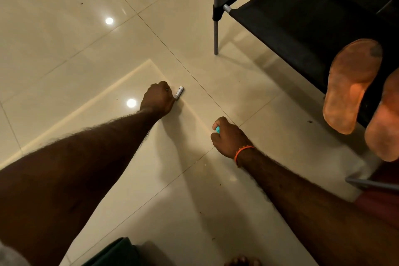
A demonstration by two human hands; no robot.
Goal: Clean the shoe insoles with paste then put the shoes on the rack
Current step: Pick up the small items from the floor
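My left hand [158, 100] is closed around a small white paste tube [179, 92] low over the floor; only the tube's end sticks out past my fingers. To its right, my right hand [228, 138] grips a small turquoise object [217, 129], most of it hidden in the fist. An orange band circles that wrist. Two orange, dirt-stained insoles lie at the right: one [349, 86] rests across the black fabric shelf of the rack [291, 15], the other [386, 123] is partly cut off by the frame edge.
The rack's grey metal leg [216, 28] stands on the glossy cream tile floor [86, 39]. A dark green object [116, 252] and toes [243, 261] show at the bottom edge. Another grey bar [371, 183] crosses at lower right.
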